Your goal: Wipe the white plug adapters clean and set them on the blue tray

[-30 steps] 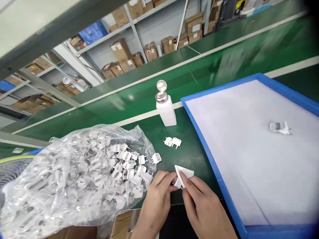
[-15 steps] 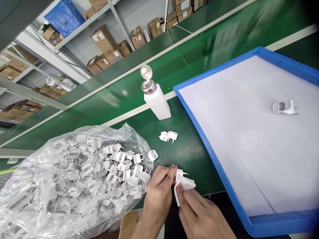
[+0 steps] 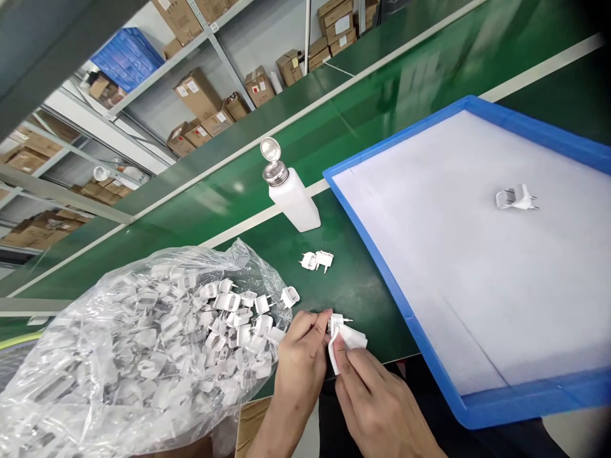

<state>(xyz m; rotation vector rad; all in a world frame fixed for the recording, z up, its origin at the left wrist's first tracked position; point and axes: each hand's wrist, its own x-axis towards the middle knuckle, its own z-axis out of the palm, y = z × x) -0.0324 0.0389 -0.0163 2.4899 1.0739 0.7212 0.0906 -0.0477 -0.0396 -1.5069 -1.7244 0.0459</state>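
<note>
Between thumb and finger, my left hand (image 3: 303, 350) pinches a white plug adapter (image 3: 337, 320), its pins pointing right. My right hand (image 3: 372, 397) is closed on a folded white wiping cloth (image 3: 351, 337), which is pressed against the adapter's near side. Just left of my hands, a clear plastic bag (image 3: 102, 299) lies open, full of similar white plug pieces. One loose plug piece (image 3: 289, 296) sits at the bag's mouth. Farther off on the green table, a pair of small white plug pieces (image 3: 317, 260) lie close together.
Behind the plug pieces stands a white dispenser bottle (image 3: 298, 203) with its metal lid flipped up. On the right is a blue-rimmed tray (image 3: 405, 299) lined in white, holding white plug pieces (image 3: 517, 198). Shelves with cardboard boxes (image 3: 198, 92) are beyond the table.
The whole view has shifted slightly, so the tray and bottle appear farther left. Both hands keep their hold on the adapter and the cloth, with only slight movement.
</note>
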